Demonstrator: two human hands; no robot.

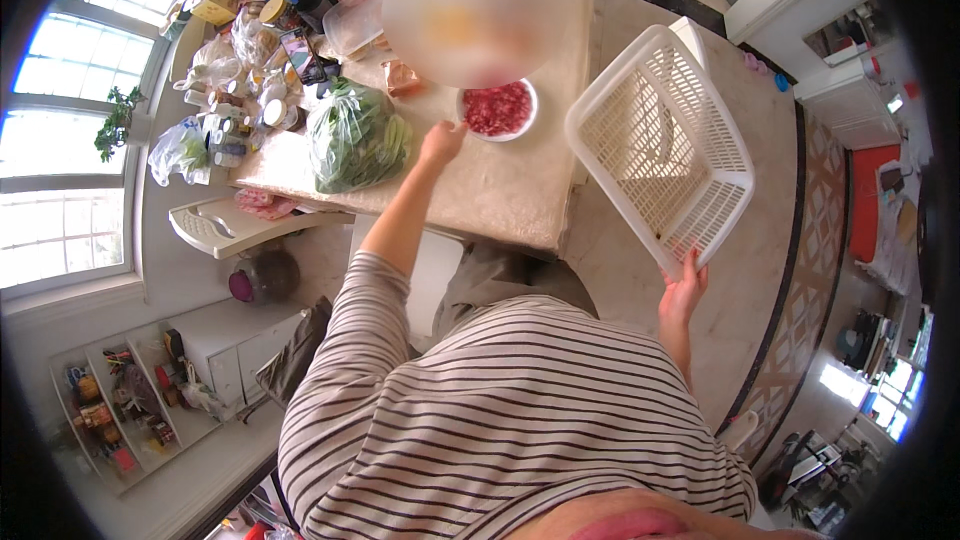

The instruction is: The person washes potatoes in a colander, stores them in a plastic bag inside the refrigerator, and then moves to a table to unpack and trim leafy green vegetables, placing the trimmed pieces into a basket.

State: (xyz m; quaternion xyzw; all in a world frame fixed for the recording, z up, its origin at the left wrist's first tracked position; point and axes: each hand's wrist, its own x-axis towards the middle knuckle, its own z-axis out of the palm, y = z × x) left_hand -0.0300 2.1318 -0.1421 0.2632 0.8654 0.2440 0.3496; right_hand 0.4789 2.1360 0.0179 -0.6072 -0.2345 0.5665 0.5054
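My right hand (682,291) grips the near rim of a white slatted plastic basket (637,157), which is tilted beyond the table's right edge. Nothing shows inside it. My left hand (444,141) is over the table, fingers curled, at the left side of a white bowl (534,120). Whether its fingertips touch the rim is unclear. The bowl holds small red pieces of food (495,109), possibly pomegranate seeds. Left of that hand lies a clear plastic bag of leafy green vegetables (356,139).
Jars, bags, a phone (300,56) and a clear plastic container (356,19) crowd the table's (510,187) left side. An orange packet (402,79) lies behind the greens. A blurred patch hides the table's far part. A white plastic chair (232,229) stands at the left.
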